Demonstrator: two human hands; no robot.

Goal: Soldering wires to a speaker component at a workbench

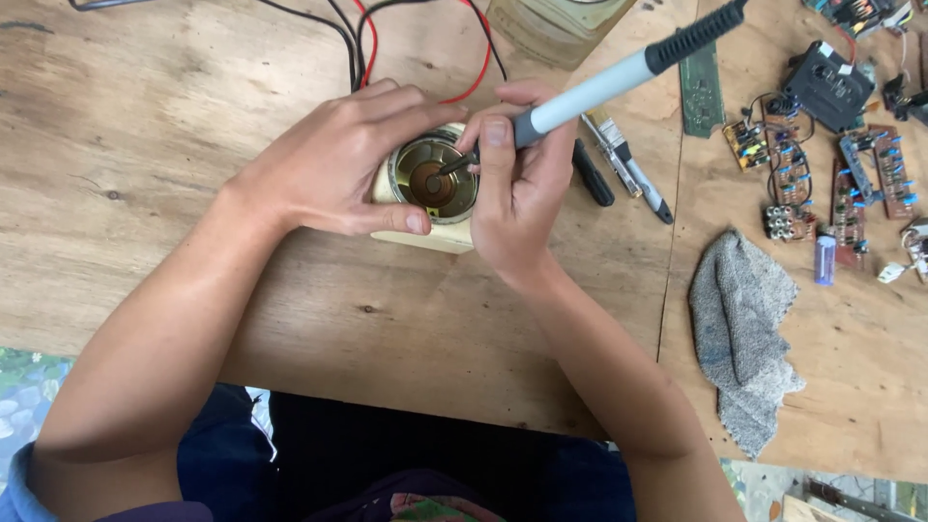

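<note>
Bracing the small cream-cased round speaker (430, 184) near the surface's far edge, left hand (333, 159) clenched around its stiff rim — its brown cone looks fragile — right hand (517, 179) pinching the grey-handled soldering iron (590, 92).

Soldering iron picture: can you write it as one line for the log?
left hand: steadies cream box | right hand: grips soldering iron, tip in round metal opening | nearby: grey cloth, circuit boards

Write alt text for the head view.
Right hand holds a soldering iron, tip inside a small cream speaker housing steadied by the left hand on a wooden table; circuit boards and a grey rag lie right.
</note>
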